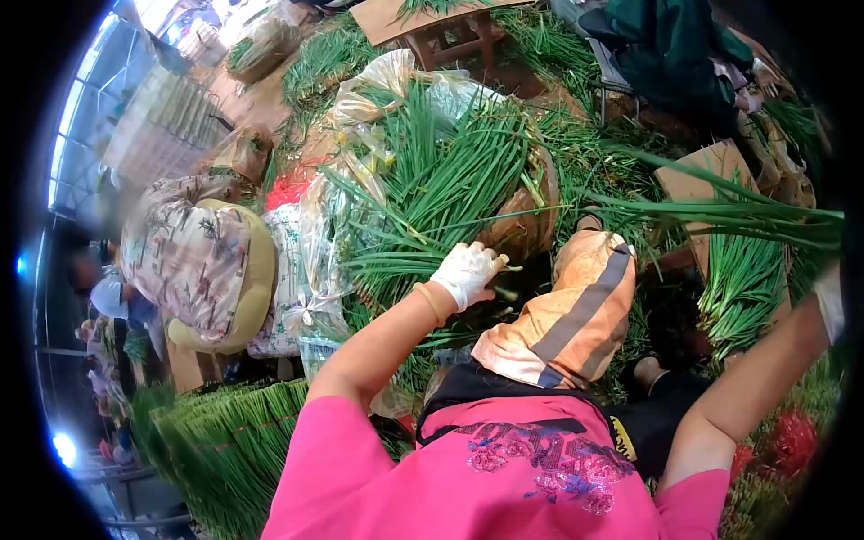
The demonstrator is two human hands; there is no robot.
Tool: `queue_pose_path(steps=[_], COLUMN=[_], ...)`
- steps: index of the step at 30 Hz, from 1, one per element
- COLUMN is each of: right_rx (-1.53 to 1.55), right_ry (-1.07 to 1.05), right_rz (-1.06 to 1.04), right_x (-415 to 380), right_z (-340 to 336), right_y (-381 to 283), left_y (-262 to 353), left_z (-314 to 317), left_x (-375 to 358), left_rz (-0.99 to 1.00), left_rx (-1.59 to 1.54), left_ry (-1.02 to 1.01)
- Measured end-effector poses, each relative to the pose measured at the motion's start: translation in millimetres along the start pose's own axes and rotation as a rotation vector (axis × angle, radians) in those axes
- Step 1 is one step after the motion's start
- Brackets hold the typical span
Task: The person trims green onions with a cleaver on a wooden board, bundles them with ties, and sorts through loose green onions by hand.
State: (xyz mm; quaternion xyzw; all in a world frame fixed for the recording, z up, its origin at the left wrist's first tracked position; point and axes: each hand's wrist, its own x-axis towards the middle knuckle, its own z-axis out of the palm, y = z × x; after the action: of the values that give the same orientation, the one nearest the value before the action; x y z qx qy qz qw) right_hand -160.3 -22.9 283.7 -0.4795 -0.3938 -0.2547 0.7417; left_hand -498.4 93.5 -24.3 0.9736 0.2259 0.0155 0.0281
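My left hand [468,275], in a white glove, is closed at the lower edge of a big heap of long green stalks [450,171] in an open plastic-lined bag. Short pale stalk ends stick out by its fingers. At the far right edge, my right hand [832,301], also gloved, is partly cut off by the view. Long green leaves [738,216] stretch leftward from just above it, and its fingers are hidden. Below these leaves, a bunch of green stalks [742,279] lies on a cardboard sheet [711,166].
A person in a patterned top [193,261] sits at the left, and another in dark green clothing [670,67] is at the upper right. Upright green bundles [229,441] stand at lower left. A low wooden table [450,40] is at the top. Red ties [794,441] lie at lower right.
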Motion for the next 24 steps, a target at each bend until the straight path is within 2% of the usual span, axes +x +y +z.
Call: queue_pose_path(steps=[1,3,4,5,6,8,9,10,12,14,15,16,17,18,21,22,24], right_rx=[0.107,0.288,0.096,-0.104,-0.296,-0.13,-0.071,0.037,0.224,0.394,0.355,0.261,0.397,0.525,0.159,0.085,-0.109], right_ry=[0.105,-0.314,-0.338,-0.363,-0.389,-0.759,-0.941,-0.993,-1.035,-1.026,-1.15,-1.153,-0.95,-0.744,-0.642,-0.67,-0.614], right_rz=[0.305,0.474,0.456,0.438,0.422,0.639,0.746,0.944,1.053,1.197,1.128,1.033,1.013,0.988,0.7,0.459,-0.03], right_x=[31,47,18,-11,-40,-79,-98,-118,-146,-176,-178,-185,-182,-175,-86,-55,6], right_z=[-25,-54,-51,-49,-47,-14,3,13,28,34,35,33,29,22,-16,-20,-29], right_y=[14,8,12,16,19,3,-6,-11,-17,-18,-21,-16,-10,0,27,22,13], left_y=[-2,-15,-21,-13,-20,-9,-2,9,32,56,73,80,87,86,77,71,66], left_z=[7,15,16,-10,3,-45,-68,-89,-102,-120,-124,-117,-111,-89,-11,2,30], left_x=[-2,-1,3,10,14,26,27,28,32,34,39,36,33,25,-8,-25,-57], left_rz=[0.044,-0.102,-0.169,-0.349,-0.411,-0.576,-0.473,-0.492,-0.343,-0.291,-0.211,-0.179,-0.14,-0.152,-0.294,-0.365,-0.436], left_rx=[0.081,-0.117,-0.214,-0.438,-0.775,-1.684,-1.679,-1.748,-1.726,-1.387,-1.367,-1.256,-1.142,-0.94,-0.83,-0.802,-0.778], left_ry=[-0.022,-0.043,-0.052,0.148,0.388,0.453,0.511,0.513,0.606,0.604,0.66,0.58,0.508,0.305,-0.072,-0.226,-0.304])
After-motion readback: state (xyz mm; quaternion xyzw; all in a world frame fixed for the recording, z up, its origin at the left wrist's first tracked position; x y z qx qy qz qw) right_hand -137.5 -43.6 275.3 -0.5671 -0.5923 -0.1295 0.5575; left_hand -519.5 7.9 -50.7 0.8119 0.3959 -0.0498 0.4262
